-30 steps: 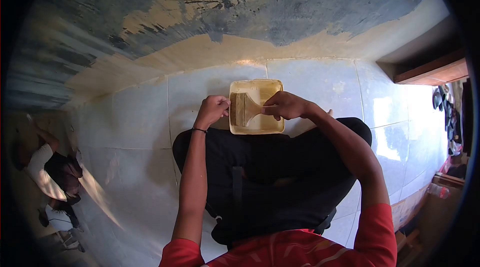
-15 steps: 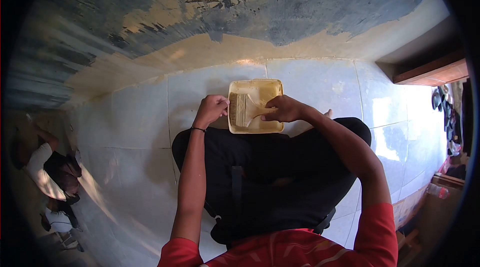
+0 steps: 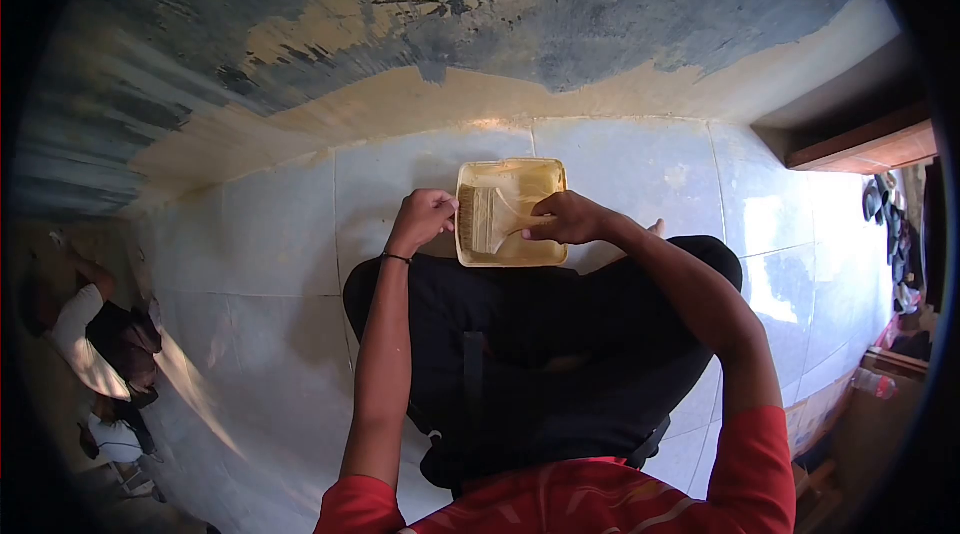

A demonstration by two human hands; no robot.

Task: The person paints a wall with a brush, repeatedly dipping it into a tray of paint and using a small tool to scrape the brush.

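A wide flat paintbrush [image 3: 484, 221] with pale bristles lies across a square cream plastic tub [image 3: 511, 170]. My right hand [image 3: 566, 218] is closed round the brush's handle at the tub's right side. The bristles point left, toward my left hand [image 3: 428, 217]. That hand has its fingers curled together at the tub's left rim, close to the bristle tips. Whether it pinches the rim, a bristle or something else is too small to tell. The tub stands on the tiled floor just in front of my crossed legs [image 3: 540, 334].
Ahead rises a wall [image 3: 480, 24] with patchy dark grey and beige paint. Light tiles [image 3: 270, 234] cover the floor. Other people [image 3: 115, 339] sit at the far left. A wooden ledge [image 3: 865, 144] juts out at right, and a plastic bottle [image 3: 875, 382] lies below it.
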